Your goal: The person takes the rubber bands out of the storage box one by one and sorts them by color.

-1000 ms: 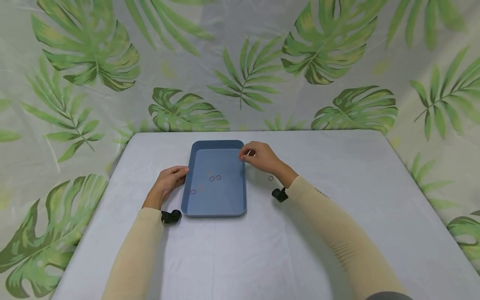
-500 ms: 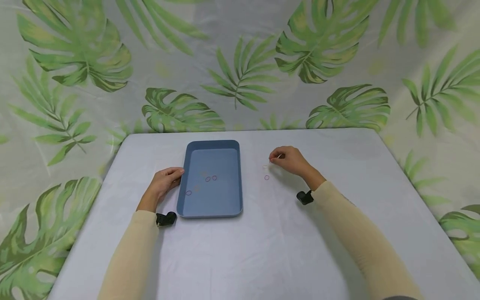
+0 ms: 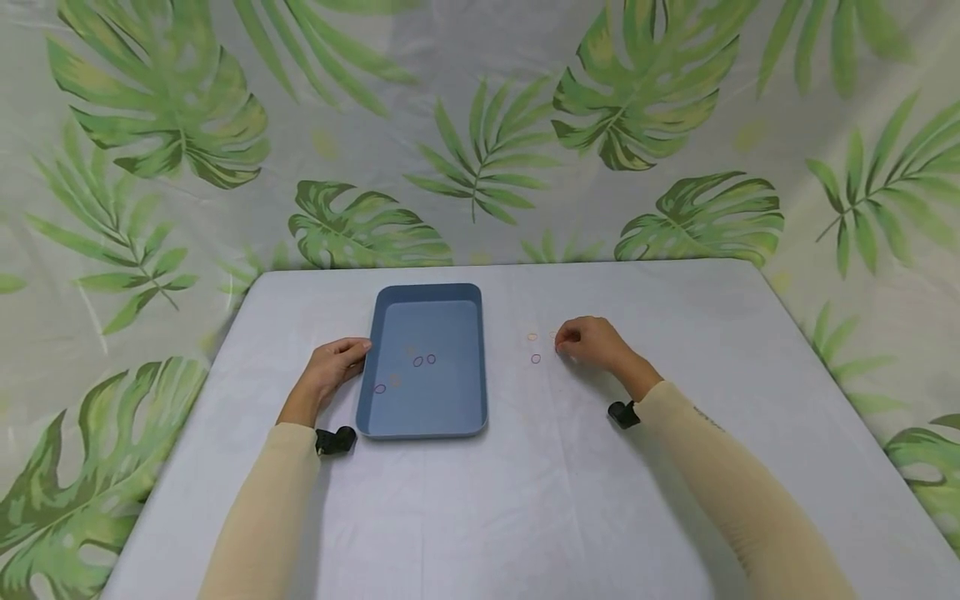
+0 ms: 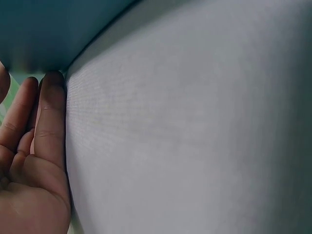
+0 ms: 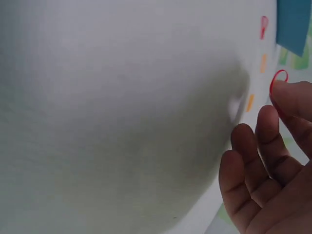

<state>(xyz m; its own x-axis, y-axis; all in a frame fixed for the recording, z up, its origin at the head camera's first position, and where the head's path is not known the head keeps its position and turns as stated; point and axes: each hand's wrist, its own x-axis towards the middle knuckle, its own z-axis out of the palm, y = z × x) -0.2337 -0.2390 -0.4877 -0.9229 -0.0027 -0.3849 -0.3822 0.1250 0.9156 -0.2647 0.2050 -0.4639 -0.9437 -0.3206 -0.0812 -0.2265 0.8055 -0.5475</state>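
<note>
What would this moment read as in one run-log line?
left hand: touching blue tray; right hand: pinching red loop; inside tray: several loops; on table: two orange loops, another red loop

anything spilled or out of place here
Nothing stands out. The tray sits flat and looks intact; three small loops lie separately on the cloth beside it, and the right hand pinches a red loop.

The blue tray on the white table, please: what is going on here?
A person's left hand rests against the left side of a blue rectangular tray, while the right hand pinches a thin red ring over the white cloth to the tray's right. Two thin orange rings and another red ring lie on the cloth near that hand. Inside the tray lie several more thin rings, some dark red and some orange.
</note>
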